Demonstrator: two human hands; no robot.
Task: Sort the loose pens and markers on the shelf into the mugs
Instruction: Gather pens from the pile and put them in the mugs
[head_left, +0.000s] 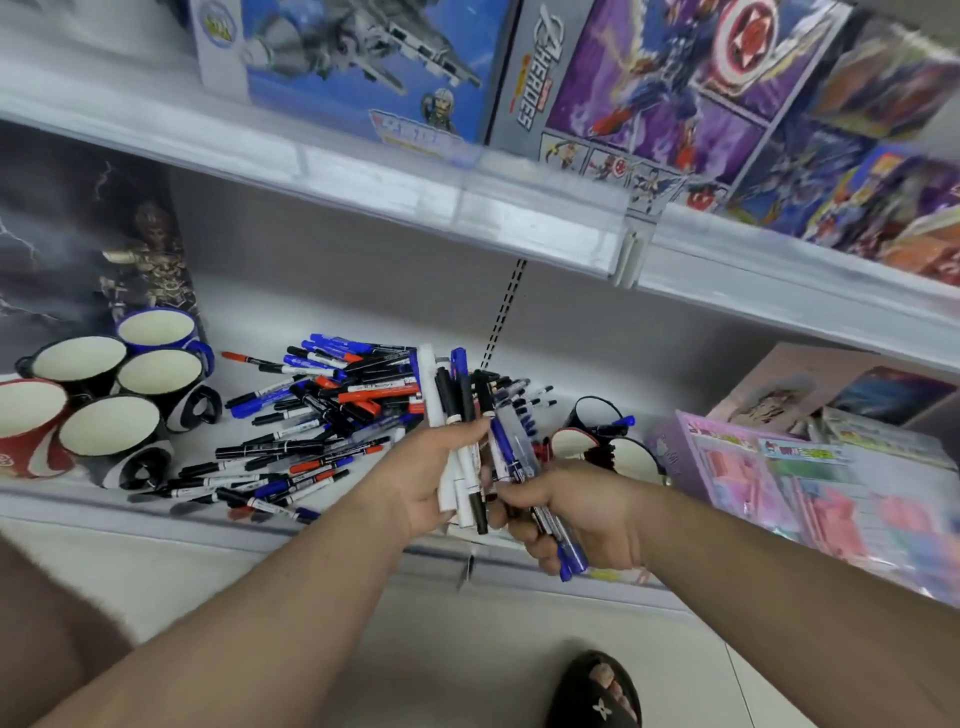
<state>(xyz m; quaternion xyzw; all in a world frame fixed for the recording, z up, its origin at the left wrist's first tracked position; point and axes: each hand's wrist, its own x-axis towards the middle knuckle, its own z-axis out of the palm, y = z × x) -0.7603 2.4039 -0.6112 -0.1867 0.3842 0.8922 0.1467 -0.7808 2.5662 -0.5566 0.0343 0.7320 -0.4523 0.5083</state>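
Blue, black and red pens (311, 410) lying in a loose heap on the white shelf (363, 312), between two groups of mugs. Left hand (421, 478) curled around a bundle of white and black markers (457, 441), held upright. Right hand (576, 509) gripping a second bunch, clear blue pens (511, 457), tips pointing up and away. Both bundles touching each other above the shelf front. Five mugs (111, 431) at left, seeming empty so far; more mugs (597, 421) at right, one already with a blue pen inside. Probably the sorting step: separating by kind in the hands before dropping into a mug. Better to keep each bundle tight, to align the ends first, then to lower the whole bunch straight down into one mug, not to throw. Wise also to choose a mug with wide mouth and to keep one kind per mug. Room for moving: open space above the heap, but upper shelf edge (467, 208) hanging low over the mugs, so long markers risk hitting it when lifted high. Left mugs standing close together near the front lip, easy to knock. Pink boxes (779, 467) crowding the right side, little space there.
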